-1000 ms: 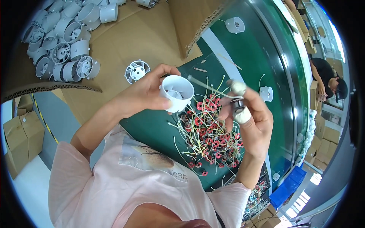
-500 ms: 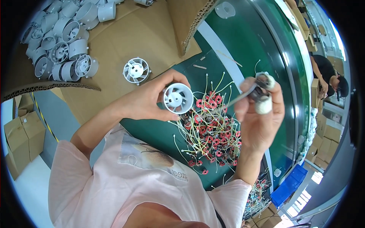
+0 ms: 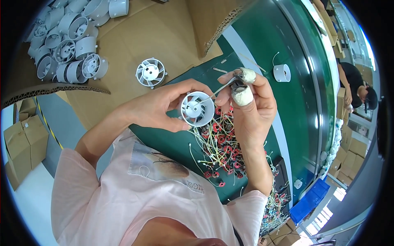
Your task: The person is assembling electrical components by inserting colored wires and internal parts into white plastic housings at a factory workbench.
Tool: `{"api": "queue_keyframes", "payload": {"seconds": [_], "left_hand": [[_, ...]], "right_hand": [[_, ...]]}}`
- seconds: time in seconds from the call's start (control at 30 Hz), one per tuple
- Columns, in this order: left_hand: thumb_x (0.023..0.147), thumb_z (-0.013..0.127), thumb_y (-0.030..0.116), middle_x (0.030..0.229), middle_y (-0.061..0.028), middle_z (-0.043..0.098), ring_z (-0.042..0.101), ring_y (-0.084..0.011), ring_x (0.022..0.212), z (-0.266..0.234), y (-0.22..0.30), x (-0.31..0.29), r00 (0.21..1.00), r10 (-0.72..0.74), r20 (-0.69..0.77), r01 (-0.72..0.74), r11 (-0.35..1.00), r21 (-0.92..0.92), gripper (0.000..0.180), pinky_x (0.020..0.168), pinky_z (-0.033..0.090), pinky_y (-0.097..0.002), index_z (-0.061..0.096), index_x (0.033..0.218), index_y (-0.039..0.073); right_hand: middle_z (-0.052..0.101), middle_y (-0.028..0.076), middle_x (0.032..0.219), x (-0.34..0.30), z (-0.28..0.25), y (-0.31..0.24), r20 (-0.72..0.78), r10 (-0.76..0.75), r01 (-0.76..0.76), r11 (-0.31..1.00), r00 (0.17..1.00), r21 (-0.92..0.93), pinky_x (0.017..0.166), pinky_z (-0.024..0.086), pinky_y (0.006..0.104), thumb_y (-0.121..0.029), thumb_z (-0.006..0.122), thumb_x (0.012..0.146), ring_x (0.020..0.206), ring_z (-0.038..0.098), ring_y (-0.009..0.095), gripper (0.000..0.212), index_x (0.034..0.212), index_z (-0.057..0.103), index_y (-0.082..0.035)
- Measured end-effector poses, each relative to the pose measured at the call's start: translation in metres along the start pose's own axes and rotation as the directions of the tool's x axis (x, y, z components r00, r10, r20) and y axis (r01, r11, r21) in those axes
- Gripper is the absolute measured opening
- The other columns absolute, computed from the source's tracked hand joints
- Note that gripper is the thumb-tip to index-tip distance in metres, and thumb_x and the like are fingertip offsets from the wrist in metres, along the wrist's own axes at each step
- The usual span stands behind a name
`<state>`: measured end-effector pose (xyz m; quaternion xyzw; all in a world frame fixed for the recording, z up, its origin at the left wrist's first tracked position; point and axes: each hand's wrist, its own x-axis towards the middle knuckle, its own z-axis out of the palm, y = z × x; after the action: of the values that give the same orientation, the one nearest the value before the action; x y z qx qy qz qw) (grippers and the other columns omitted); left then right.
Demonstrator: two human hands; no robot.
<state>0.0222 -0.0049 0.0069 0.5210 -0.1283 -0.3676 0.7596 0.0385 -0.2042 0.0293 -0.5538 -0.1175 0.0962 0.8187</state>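
Note:
My left hand [image 3: 162, 107] is closed round a white round fan housing [image 3: 208, 110], its open end facing up and its inner vanes and hub showing. To the right of it, my right hand [image 3: 252, 104] pinches a small dark motor [image 3: 238, 85] by the fingertips. Pale wrappings cover two of those fingertips. From the motor a light wire lead [image 3: 219, 89] runs down into the housing, over its hub. Below the hands lies a heap of small red and black motors [image 3: 221, 138] with pale wires, partly hidden by my right hand and forearm.
Another white fan housing [image 3: 150, 73] sits on the cardboard [image 3: 123, 45]. Many grey-white housings [image 3: 65, 53] are piled at the upper left. On the green conveyor belt [image 3: 301, 106] stands a white housing with a wire [image 3: 281, 73]. A blue bin [image 3: 310, 201] and a co-worker [image 3: 356, 88] are at the right.
My right hand has moved left with the motor, bringing its lead into the housing. The left hand's housing has shifted slightly right. A wired housing has come into view on the belt.

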Motion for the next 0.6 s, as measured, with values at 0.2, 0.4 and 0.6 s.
{"api": "queue_keyframes", "payload": {"seconds": [0.2,0.4,0.6], "left_hand": [[0.071,0.065,0.002,0.116,-0.0035,0.049,0.049,-0.0120,0.109,-0.003,-0.003,0.000,1.000,0.006,0.028,-0.006,1.000,-0.016,0.063,0.093,0.041,-0.0287,0.038,0.128,0.004],[0.070,0.067,0.003,0.116,-0.0058,0.050,0.050,-0.0160,0.108,0.001,-0.003,0.001,0.992,0.104,-0.068,-0.095,0.987,0.130,0.061,0.092,0.042,-0.0310,0.043,0.126,0.005],[0.064,0.068,0.007,0.114,-0.0098,0.048,0.047,-0.0233,0.109,0.016,0.011,-0.002,0.928,0.325,-0.184,-0.087,0.667,0.740,0.062,0.093,0.038,-0.0326,0.048,0.123,0.007]], "right_hand": [[0.059,0.022,0.103,0.004,0.002,0.004,0.011,-0.008,0.008,1.000,1.000,-0.005,0.053,0.047,0.0234,-0.016,0.058,0.088,0.071,0.063,0.018,0.032,0.114,0.051,0.002],[0.061,0.017,0.099,-0.008,0.013,-0.001,-0.002,-0.009,0.009,0.989,1.000,-0.145,0.053,0.046,0.0227,-0.011,0.057,0.089,0.071,0.062,0.015,0.026,0.111,0.052,0.002],[0.059,0.009,0.089,-0.017,0.018,-0.023,0.177,0.152,0.010,0.731,0.972,-0.683,0.056,0.045,0.0212,-0.002,0.057,0.086,0.069,0.058,0.011,0.021,0.106,0.052,0.003]]}}
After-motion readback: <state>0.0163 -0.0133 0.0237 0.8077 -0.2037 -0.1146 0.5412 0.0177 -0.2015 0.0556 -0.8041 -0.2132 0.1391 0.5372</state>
